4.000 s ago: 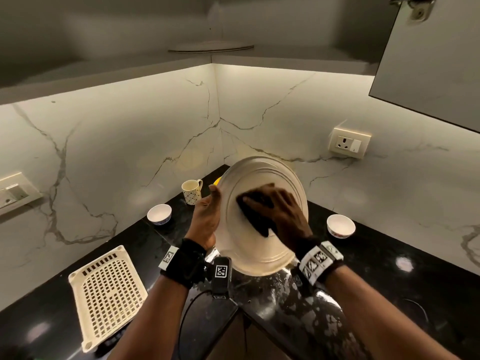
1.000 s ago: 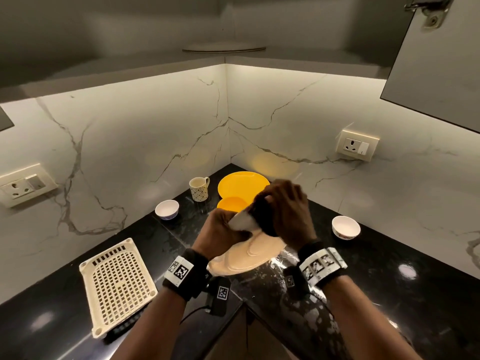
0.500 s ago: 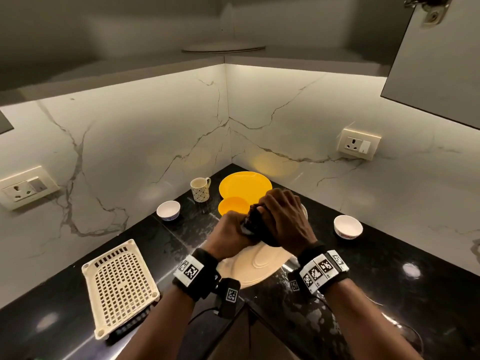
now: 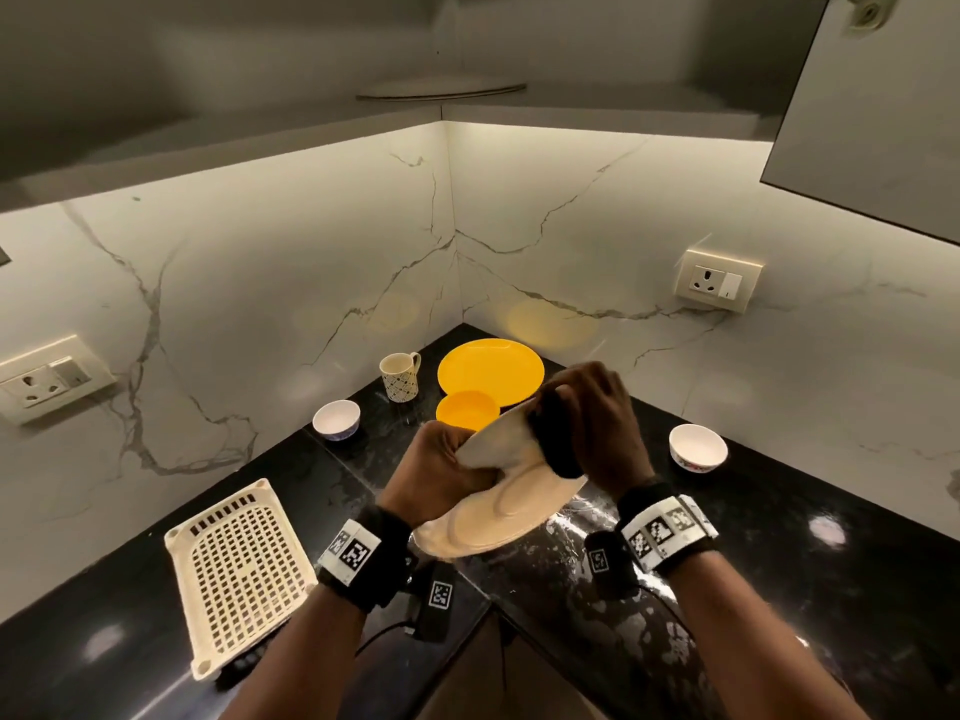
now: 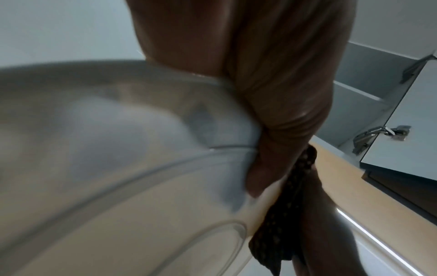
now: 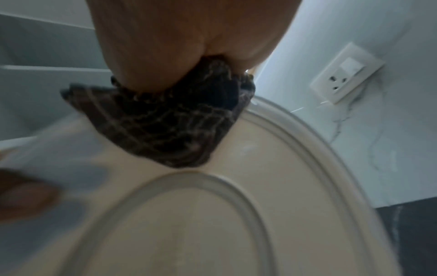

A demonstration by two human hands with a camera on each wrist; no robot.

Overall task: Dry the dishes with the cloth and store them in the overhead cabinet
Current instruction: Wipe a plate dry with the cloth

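Starting at the left of the black table (image 4: 156,605), a cream perforated drying rack (image 4: 241,571) lies flat, nothing in it as far as the head view shows. Further in stand a small white bowl (image 4: 336,419) and a patterned mug (image 4: 399,376), both apparently waiting their turn. Centre stage now: the left hand (image 4: 434,472) curls its fingers round the near edge of the cream plate (image 4: 506,511), holding it tilted above the table, probably so the right hand can work around the rim. Behind it, a yellow bowl (image 4: 467,409) sits in front of a yellow plate (image 4: 491,371), both partly hidden by the hands. The right hand (image 4: 597,423) grips the dark checked cloth (image 6: 170,127) bunched against the plate's far rim, fingers wrapped around the cloth. On the right, another white bowl (image 4: 697,447) stands alone. Up top, the cabinet door (image 4: 878,127) hangs open, cut off by the frame; a pale disc on the shelf inside may be a plate, but that is hard to tell. Both wrist views are blurred.
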